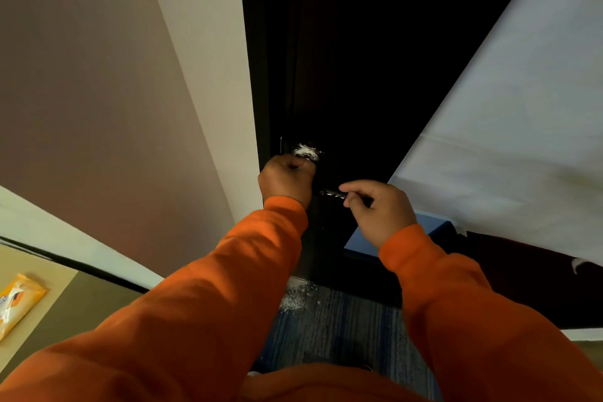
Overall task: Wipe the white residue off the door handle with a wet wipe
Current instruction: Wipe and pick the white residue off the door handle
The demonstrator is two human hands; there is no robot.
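The dark door's lever handle runs sideways at mid-frame, with white residue speckled on its visible stretch. My right hand is closed around the lever's outer end. My left hand is a fist pressed against the door at the lever's inner end. A crumpled white patch sticks out just above its fingers and looks like the wet wipe, though it may be smeared residue. The lever's base is hidden behind my left hand.
White powder lies on the blue carpet at the door's foot. An orange wipe pack rests on a tan table at the lower left. A pale wall stands to the left, and a white sheet hangs to the right.
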